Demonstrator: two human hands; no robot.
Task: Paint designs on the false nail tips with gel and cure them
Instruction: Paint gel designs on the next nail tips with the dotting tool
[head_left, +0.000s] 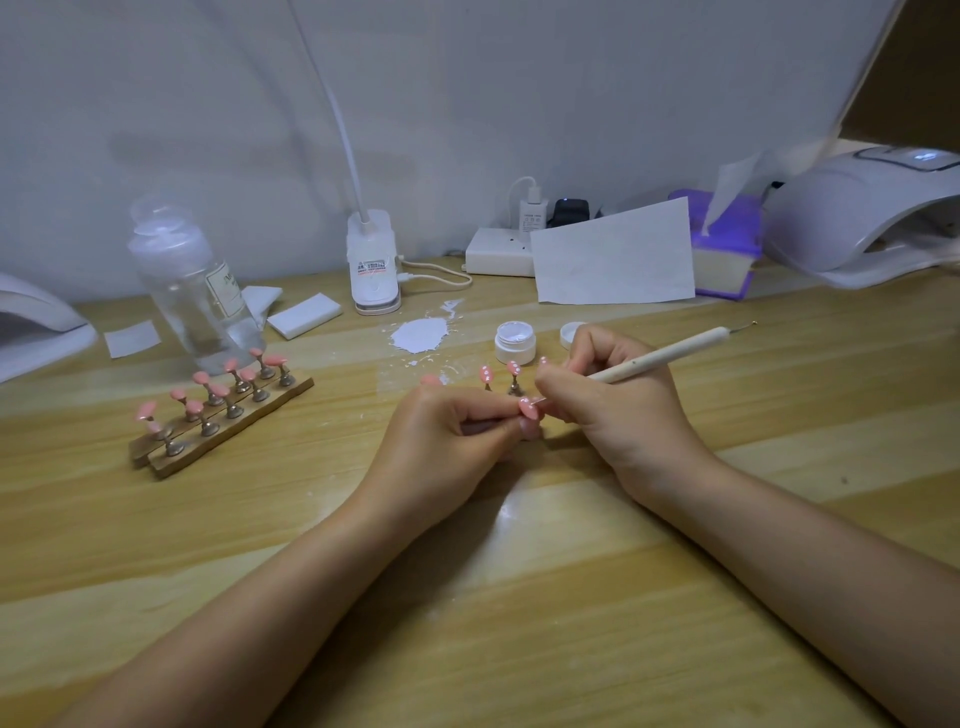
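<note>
Left grip (457, 426): fingers pinch a pink nail tip (529, 409) at bench (519, 597) centre.
Right grip (602, 395): curled round a dotting pen (665, 356), point touching that tip.
Gel jar (514, 341): open, 12 o'clock of hands.

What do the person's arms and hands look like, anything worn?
Both forearms are bare, with no sleeves in view. The left hand and right hand wear no gloves, and no rings, watch or bracelets show. The fingernails are mostly hidden, so polish cannot be told.

We sit at a light wood table (519, 597). At twelve o'clock a pale wall (467, 104) backs it. Light glares off the tabletop.
</note>
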